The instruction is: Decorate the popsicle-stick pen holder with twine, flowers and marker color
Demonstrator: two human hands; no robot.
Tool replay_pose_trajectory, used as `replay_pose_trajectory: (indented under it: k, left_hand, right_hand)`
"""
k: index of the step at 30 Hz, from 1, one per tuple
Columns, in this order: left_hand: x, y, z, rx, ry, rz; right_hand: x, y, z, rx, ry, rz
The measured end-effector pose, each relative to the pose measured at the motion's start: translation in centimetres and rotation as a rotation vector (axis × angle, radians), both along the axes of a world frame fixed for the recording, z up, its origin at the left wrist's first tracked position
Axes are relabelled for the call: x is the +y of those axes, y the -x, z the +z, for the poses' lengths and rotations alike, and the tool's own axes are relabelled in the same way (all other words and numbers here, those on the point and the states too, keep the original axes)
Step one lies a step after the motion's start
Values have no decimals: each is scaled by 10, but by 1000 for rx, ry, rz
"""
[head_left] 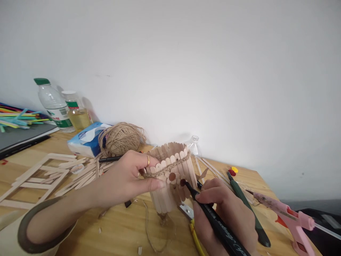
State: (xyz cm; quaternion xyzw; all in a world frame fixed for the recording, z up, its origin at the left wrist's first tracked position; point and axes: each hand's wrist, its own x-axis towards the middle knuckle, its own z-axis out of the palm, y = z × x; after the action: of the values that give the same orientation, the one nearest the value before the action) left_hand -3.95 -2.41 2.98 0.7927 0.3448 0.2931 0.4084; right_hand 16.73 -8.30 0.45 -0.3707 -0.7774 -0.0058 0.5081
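My left hand grips the rim of a round holder made of craft sticks, thumb outside and fingers hidden within. A twine band runs around its upper part. On the holder's front sits a flower of rounded wooden pieces, one petal brown and another dark red. My right hand is closed around a black marker, whose tip meets the dark red petal. The holder is tilted and held over the wooden table.
Behind my left hand lie a ball of twine, a tissue pack and loose craft sticks. Two bottles stand further left. On the right are a green-handled tool, a pink glue gun and yellow-handled scissors.
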Motion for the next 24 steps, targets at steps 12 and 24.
replay_pose_trajectory:
  k: [12,24]
  left_hand:
    - [5,2,-4,-42,146,12]
    - [17,-3,-9,-400,526,-118]
  right_hand:
    - [-4,-1,6,217,109,48]
    - [16,-11,7,766,528,288]
